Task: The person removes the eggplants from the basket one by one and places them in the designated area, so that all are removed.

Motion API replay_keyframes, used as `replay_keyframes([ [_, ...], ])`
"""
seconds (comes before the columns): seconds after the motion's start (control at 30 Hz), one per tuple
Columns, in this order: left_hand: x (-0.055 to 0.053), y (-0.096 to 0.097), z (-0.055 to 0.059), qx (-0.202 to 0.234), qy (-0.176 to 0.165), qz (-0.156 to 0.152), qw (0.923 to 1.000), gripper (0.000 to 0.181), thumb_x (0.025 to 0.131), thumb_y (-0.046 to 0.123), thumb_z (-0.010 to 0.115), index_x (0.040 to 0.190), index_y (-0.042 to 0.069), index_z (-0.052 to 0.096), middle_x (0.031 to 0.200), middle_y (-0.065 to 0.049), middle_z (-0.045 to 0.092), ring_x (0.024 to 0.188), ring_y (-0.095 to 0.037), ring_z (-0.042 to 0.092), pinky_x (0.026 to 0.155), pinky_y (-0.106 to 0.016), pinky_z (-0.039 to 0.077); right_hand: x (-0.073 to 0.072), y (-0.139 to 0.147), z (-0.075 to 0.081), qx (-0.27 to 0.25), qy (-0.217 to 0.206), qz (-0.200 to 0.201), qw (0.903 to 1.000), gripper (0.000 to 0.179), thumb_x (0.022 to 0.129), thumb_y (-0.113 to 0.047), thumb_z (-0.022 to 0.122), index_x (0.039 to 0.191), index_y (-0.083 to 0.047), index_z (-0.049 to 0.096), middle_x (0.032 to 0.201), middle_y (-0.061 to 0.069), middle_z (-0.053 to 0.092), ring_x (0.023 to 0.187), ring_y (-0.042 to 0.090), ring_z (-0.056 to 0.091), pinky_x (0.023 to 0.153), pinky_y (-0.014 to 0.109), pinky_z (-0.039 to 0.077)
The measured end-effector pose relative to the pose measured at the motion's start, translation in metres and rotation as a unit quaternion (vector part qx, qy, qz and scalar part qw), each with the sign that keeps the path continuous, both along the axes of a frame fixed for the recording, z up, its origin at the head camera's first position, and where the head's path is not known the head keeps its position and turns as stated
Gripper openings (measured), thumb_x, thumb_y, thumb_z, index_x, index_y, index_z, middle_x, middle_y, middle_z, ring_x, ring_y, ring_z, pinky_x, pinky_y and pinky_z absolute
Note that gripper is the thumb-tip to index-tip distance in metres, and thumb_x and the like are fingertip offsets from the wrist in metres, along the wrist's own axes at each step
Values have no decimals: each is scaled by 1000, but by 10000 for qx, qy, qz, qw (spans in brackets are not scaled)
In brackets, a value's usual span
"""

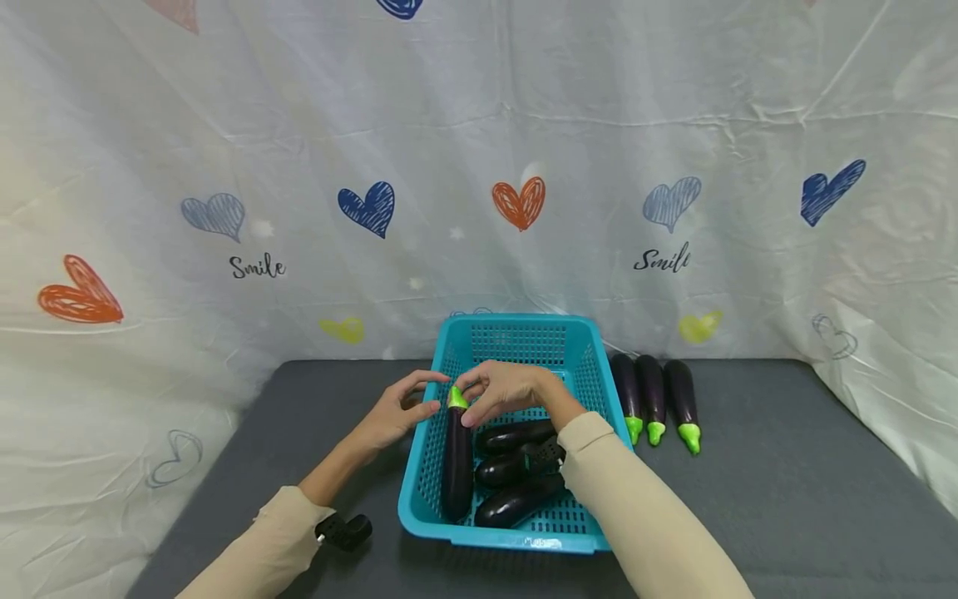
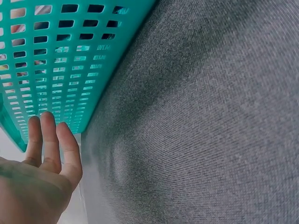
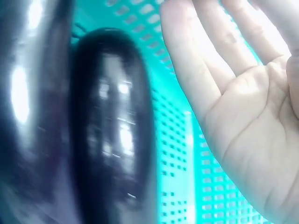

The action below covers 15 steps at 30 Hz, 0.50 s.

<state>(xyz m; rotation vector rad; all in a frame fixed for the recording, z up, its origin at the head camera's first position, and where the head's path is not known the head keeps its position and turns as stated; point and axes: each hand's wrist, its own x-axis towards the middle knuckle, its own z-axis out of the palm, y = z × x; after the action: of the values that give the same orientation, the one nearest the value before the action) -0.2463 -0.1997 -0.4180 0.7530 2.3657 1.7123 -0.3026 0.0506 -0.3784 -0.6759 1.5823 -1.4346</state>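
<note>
An eggplant with a bright green cap lies lengthwise along the left side of the turquoise basket. My right hand reaches into the basket and pinches it near the cap, thumb on its right side; in the right wrist view the other fingers of that hand are fairly straight. At the left rim, my left hand has its fingers loosely bent and apart, holding nothing, with the fingertips close to the green cap. Several more dark eggplants lie crosswise in the basket, partly hidden by my right wrist.
Three eggplants lie side by side on the grey tabletop, right of the basket, caps toward me. A white curtain with printed hearts hangs behind the table. Black cameras are strapped to both wrists.
</note>
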Motion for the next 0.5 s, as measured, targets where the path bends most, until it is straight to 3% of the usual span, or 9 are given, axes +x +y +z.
replay_keyframes([
  [0.27,-1,0,1,-54,-6,70,10000,39,106,15,58,144,10,53,147,-20,45,115,-36,58,88,-47,49,-7,22,22,-520,297,-233,9979,32,90,4,73,120,0,64,113,19,64,108,34,64,98,62,43],
  [0.5,0,-1,-1,68,100,-48,9999,38,106,12,58,143,8,53,150,-19,43,119,-40,56,87,-46,49,-4,41,46,-871,951,-464,9906,31,91,-1,75,120,-4,66,117,20,62,112,39,61,95,56,49],
])
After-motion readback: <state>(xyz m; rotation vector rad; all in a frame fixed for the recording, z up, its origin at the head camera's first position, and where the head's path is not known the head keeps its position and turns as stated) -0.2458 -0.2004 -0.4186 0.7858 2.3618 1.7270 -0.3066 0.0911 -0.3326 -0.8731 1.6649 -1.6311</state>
